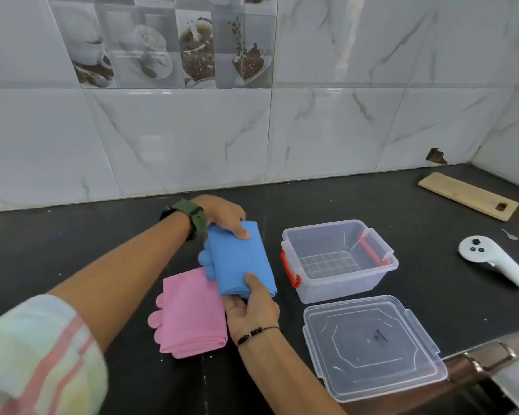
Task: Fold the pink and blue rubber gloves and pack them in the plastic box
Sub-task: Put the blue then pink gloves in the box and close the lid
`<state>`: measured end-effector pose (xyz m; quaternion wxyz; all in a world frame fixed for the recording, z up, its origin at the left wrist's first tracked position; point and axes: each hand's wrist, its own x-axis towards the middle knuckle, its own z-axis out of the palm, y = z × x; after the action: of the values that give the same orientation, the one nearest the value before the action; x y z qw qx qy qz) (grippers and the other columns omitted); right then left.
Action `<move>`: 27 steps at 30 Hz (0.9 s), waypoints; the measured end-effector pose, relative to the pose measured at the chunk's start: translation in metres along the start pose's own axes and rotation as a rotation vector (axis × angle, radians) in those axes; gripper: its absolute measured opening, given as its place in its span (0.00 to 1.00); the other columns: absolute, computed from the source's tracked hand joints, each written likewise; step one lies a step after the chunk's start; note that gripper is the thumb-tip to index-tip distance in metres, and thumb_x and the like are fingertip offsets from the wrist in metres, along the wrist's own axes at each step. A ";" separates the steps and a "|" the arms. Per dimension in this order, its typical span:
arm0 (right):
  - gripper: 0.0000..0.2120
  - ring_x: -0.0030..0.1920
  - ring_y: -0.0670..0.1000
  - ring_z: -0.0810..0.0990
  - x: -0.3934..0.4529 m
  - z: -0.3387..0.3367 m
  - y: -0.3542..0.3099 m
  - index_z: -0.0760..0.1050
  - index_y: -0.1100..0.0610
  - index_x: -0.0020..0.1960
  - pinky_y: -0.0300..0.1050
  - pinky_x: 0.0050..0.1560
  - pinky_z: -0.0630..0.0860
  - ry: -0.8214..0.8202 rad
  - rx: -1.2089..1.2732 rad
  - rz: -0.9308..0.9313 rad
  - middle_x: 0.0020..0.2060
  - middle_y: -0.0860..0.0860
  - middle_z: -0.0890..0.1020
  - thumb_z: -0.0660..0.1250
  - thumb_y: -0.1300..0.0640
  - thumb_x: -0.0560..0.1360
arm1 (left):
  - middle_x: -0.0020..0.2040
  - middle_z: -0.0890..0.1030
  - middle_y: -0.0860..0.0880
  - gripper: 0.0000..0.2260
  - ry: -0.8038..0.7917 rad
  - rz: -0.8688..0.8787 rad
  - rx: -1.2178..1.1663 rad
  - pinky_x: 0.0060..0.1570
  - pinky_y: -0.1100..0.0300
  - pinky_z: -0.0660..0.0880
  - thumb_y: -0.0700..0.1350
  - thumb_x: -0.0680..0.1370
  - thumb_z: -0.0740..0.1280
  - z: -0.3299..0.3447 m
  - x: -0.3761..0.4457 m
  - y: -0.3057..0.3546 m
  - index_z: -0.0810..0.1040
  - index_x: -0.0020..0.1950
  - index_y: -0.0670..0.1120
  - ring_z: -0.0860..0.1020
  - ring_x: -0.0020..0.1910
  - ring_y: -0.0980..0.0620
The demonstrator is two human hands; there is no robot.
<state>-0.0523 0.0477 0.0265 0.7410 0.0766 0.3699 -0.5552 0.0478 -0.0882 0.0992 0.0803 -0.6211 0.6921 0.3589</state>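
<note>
The folded blue gloves (238,259) are held just above the black counter, left of the plastic box (339,262). My left hand (222,215) grips their far end, thumb on top. My right hand (252,307) grips their near end from below, thumb on top. The folded pink gloves (192,313) lie flat on the counter beside my right hand, fingertips pointing left. The clear box stands open and empty, with red latches on two sides. Its clear lid (372,348) lies flat in front of it.
A white handheld controller (495,260) lies right of the box. A wooden cutting board (468,194) rests at the back right near the tiled wall. A metal tap (486,357) and sink edge sit at the lower right corner.
</note>
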 end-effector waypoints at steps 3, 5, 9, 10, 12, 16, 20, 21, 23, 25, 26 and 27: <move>0.08 0.41 0.59 0.80 -0.008 0.020 -0.023 0.73 0.61 0.50 0.57 0.43 0.79 -0.097 -0.084 -0.021 0.44 0.59 0.80 0.65 0.70 0.73 | 0.48 0.76 0.43 0.18 0.164 -0.037 -0.053 0.30 0.64 0.74 0.48 0.78 0.64 -0.020 -0.020 0.007 0.74 0.59 0.35 0.75 0.41 0.48; 0.09 0.39 0.56 0.81 -0.012 0.031 -0.053 0.74 0.60 0.51 0.51 0.33 0.82 -0.179 -0.206 -0.074 0.42 0.57 0.81 0.64 0.70 0.74 | 0.46 0.77 0.44 0.13 0.296 -0.032 -0.264 0.38 0.59 0.73 0.47 0.78 0.64 -0.027 -0.030 0.016 0.75 0.54 0.38 0.75 0.42 0.46; 0.05 0.33 0.52 0.83 -0.005 0.039 -0.144 0.75 0.60 0.48 0.47 0.29 0.82 -0.282 -0.567 -0.218 0.39 0.55 0.81 0.64 0.68 0.74 | 0.44 0.77 0.44 0.08 0.509 0.052 -0.683 0.41 0.56 0.72 0.45 0.79 0.64 -0.022 -0.031 0.054 0.73 0.50 0.40 0.75 0.39 0.47; 0.04 0.34 0.52 0.83 -0.002 0.039 -0.168 0.75 0.60 0.46 0.48 0.31 0.83 -0.293 -0.655 -0.243 0.39 0.54 0.81 0.65 0.67 0.75 | 0.43 0.77 0.43 0.07 0.534 0.070 -0.780 0.40 0.56 0.73 0.43 0.79 0.63 -0.014 -0.027 0.067 0.73 0.50 0.39 0.76 0.38 0.47; 0.02 0.38 0.53 0.81 0.008 0.037 -0.212 0.75 0.60 0.46 0.49 0.32 0.83 -0.278 -0.790 -0.252 0.42 0.55 0.80 0.65 0.65 0.75 | 0.34 0.80 0.44 0.08 0.510 0.094 -0.990 0.30 0.59 0.76 0.41 0.80 0.61 0.007 -0.016 0.092 0.73 0.43 0.39 0.79 0.30 0.48; 0.06 0.39 0.53 0.80 0.038 0.023 -0.269 0.73 0.61 0.53 0.44 0.24 0.80 -0.166 -1.021 -0.193 0.42 0.56 0.79 0.63 0.60 0.78 | 0.32 0.76 0.43 0.05 0.386 0.043 -1.218 0.20 0.57 0.77 0.37 0.80 0.56 0.051 0.013 0.131 0.70 0.48 0.41 0.77 0.25 0.49; 0.08 0.37 0.53 0.78 0.069 0.006 -0.282 0.71 0.63 0.57 0.47 0.28 0.81 -0.080 -1.267 -0.098 0.40 0.56 0.79 0.61 0.61 0.79 | 0.39 0.74 0.43 0.04 0.315 -0.099 -1.303 0.43 0.44 0.74 0.36 0.81 0.54 0.084 0.039 0.141 0.65 0.54 0.41 0.74 0.35 0.47; 0.10 0.39 0.54 0.78 0.076 0.004 -0.282 0.70 0.65 0.59 0.51 0.36 0.82 -0.070 -1.341 -0.108 0.41 0.56 0.79 0.61 0.62 0.79 | 0.39 0.74 0.42 0.05 0.321 -0.139 -1.315 0.41 0.45 0.75 0.35 0.81 0.53 0.091 0.045 0.141 0.65 0.54 0.41 0.74 0.35 0.46; 0.15 0.43 0.57 0.79 0.085 0.005 -0.280 0.68 0.70 0.63 0.56 0.50 0.79 -0.075 -1.476 -0.156 0.45 0.59 0.78 0.61 0.65 0.78 | 0.40 0.76 0.41 0.06 0.354 -0.213 -1.359 0.29 0.49 0.78 0.34 0.80 0.53 0.098 0.051 0.142 0.67 0.54 0.39 0.76 0.34 0.44; 0.14 0.52 0.59 0.79 0.089 0.009 -0.277 0.67 0.70 0.61 0.58 0.60 0.76 -0.078 -1.595 -0.197 0.52 0.63 0.78 0.60 0.66 0.77 | 0.37 0.78 0.40 0.06 0.335 -0.280 -1.390 0.21 0.49 0.77 0.34 0.80 0.53 0.100 0.052 0.144 0.69 0.49 0.39 0.77 0.33 0.45; 0.11 0.56 0.61 0.79 0.090 0.010 -0.275 0.68 0.69 0.58 0.59 0.62 0.74 -0.077 -1.656 -0.213 0.56 0.65 0.77 0.59 0.66 0.77 | 0.33 0.79 0.41 0.08 0.313 -0.311 -1.390 0.20 0.49 0.76 0.34 0.80 0.52 0.101 0.052 0.145 0.68 0.44 0.40 0.76 0.33 0.46; 0.06 0.59 0.62 0.78 0.091 0.011 -0.273 0.68 0.67 0.53 0.59 0.63 0.74 -0.071 -1.722 -0.220 0.57 0.65 0.77 0.59 0.66 0.76 | 0.31 0.79 0.42 0.11 0.300 -0.338 -1.382 0.21 0.50 0.76 0.34 0.80 0.51 0.102 0.052 0.145 0.67 0.41 0.41 0.76 0.32 0.46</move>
<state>-0.2776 -0.1292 0.0584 0.4945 -0.5644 0.6431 -0.1526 -0.1309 -0.0735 0.0529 -0.3719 -0.6709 0.2056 0.6077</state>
